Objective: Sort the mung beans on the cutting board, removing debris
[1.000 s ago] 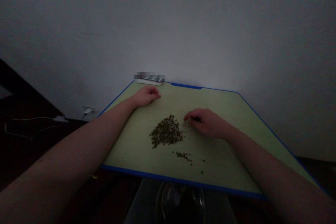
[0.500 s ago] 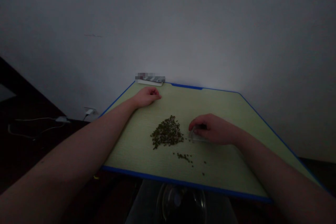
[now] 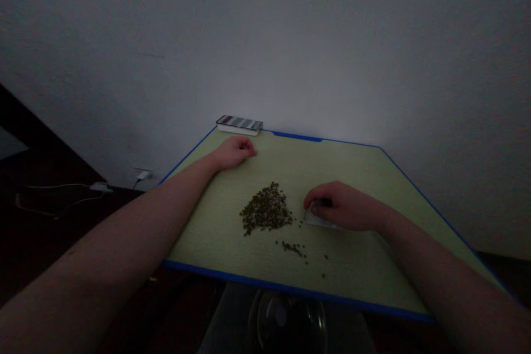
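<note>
A heap of small dark green-brown beans or seeds lies in the middle of the pale table. Several stray ones are strewn in front of it. Just right of the heap, my right hand is closed on a thin pale card with faint printed marks, held low at the tabletop; the hand covers most of it. My left hand rests behind and left of the heap, fingers curled in, with nothing visible in them.
A white box with a dark striped top stands at the back left corner. Blue edging runs round the table. Below the front edge, a shiny round bowl or pot sits between the legs. A plug and cables are by the wall.
My right hand has slid slightly to the right with the card, away from the heap. My left hand and the heap stay put; the whole view has shifted a little.
</note>
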Tool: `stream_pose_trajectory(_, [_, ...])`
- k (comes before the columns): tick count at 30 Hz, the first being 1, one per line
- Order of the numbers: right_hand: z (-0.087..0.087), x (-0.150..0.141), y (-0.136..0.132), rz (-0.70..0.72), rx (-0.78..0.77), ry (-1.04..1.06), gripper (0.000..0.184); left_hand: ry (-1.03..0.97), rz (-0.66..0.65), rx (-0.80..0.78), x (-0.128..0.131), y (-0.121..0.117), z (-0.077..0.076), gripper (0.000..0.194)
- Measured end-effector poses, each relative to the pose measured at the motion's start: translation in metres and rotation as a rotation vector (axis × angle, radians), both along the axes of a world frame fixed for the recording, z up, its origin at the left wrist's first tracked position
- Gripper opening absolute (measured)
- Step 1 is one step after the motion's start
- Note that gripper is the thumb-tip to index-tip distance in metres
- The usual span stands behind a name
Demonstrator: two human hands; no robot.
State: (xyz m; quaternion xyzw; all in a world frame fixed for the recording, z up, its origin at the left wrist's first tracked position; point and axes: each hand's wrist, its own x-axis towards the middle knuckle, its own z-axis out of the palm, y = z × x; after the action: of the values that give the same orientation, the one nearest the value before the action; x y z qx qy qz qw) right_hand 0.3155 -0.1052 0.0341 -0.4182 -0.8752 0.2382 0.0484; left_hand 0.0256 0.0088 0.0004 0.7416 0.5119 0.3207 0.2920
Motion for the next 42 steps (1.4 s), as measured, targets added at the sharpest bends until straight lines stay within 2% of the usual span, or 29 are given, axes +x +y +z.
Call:
stream_pose_trajectory(4, [0.0,0.002,0.001,-0.004,-0.034,0.001,0.025,0.009,0.0,0.008,0.0,0.001,-0.001,0.022])
stream_pose_trajectory(9, [0.004,0.004,-0.001,-0.026,-0.002,0.018,0.022,-0.01,-0.002,-0.002,0.0,0.0,-0.001,0.02])
stream_pose_trajectory(14, [0.007,0.002,-0.007,0.014,-0.027,-0.008,0.022,-0.008,-0.011,-0.004,0.0,-0.001,0.0,0.019])
stream_pose_trajectory(28, [-0.002,-0.003,0.001,-0.066,0.06,0.027,0.021,-0.022,-0.01,-0.021,0.002,-0.003,0.002,0.019])
stream_pose_trajectory(35, [-0.004,-0.005,0.002,0.047,0.062,0.066,0.025,-0.044,-0.013,-0.035,0.004,-0.005,0.004,0.02])
stream_pose_trajectory(42, [-0.003,-0.001,0.0,0.079,0.014,0.05,0.026,-0.025,-0.016,-0.013,0.001,-0.002,0.001,0.02])
